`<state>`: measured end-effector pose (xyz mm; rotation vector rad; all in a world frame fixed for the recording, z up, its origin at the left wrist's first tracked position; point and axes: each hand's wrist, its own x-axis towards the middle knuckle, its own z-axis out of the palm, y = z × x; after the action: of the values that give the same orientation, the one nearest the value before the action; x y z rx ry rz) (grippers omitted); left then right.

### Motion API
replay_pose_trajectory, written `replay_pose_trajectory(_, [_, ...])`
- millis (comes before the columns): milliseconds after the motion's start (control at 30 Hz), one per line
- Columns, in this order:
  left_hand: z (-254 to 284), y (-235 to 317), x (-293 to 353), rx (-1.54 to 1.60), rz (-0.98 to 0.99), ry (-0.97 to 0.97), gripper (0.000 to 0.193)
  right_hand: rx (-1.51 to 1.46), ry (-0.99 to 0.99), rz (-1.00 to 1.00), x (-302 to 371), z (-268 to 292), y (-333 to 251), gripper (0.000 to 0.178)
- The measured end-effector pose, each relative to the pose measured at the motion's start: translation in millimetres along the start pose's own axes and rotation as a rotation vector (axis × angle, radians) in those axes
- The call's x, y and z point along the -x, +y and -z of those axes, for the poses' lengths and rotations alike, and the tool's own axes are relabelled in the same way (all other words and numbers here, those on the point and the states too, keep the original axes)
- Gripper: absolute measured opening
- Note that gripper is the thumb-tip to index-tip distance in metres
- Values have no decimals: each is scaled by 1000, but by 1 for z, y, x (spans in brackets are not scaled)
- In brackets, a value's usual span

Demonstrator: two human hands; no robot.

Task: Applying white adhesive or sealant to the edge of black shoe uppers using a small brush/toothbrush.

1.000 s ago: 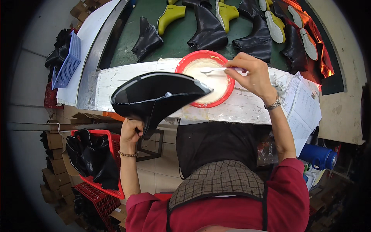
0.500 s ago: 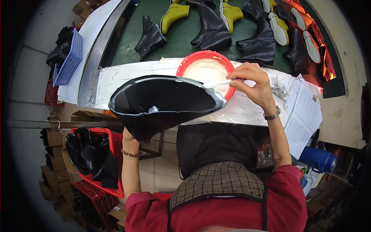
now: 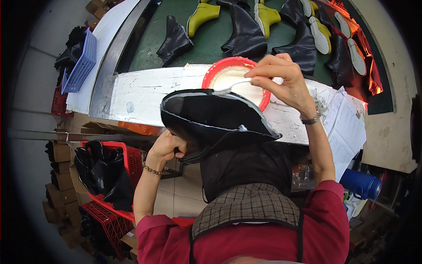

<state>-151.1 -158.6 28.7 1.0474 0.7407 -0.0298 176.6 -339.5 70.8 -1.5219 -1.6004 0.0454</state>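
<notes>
My left hand (image 3: 166, 146) is closed on the lower part of a black boot upper (image 3: 206, 113), which hangs over the front of the white bench. Its wide opening faces me, with white paste lining the rim and a white dab on the near edge. Pinched in my right hand (image 3: 283, 81) is a slim white glue brush (image 3: 239, 82), whose tip touches the far rim of the upper; its bristles are hard to make out. Just behind the upper stands a red bowl (image 3: 212, 70) of creamy white paste, partly hidden by my right hand.
Black boots (image 3: 246, 33) and yellow boots (image 3: 204, 17) lie on the green conveyor belt (image 3: 202, 48) beyond the white bench (image 3: 136, 94). At left are a blue basket (image 3: 83, 66) and a red crate (image 3: 132, 165) of black uppers. Papers (image 3: 345, 127) and a blue jug (image 3: 360, 182) are at right.
The boot upper has shifted right and turned, with my left hand moving right along with it. My right hand has risen slightly, and the brush tip has slid left along the far rim.
</notes>
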Motion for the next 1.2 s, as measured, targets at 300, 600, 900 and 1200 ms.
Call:
replay_pose_trajectory(300, [-37, 13, -2, -127, 198, -101, 35, 46, -120, 45, -9, -2, -3, 13])
replay_pose_trajectory(600, [-25, 5, -1, -31, 185, -37, 27, -7, -62, 134, -15, -14, 3, 17])
replay_pose_trajectory(900, [7, -11, 10, 110, -51, 146, 25, -130, 74, -138, 43, -19, 31, 16])
replay_pose_trajectory(1200, [41, 62, -77, 419, -352, -134, 80, -437, 433, -836, 99, -39, 117, 22])
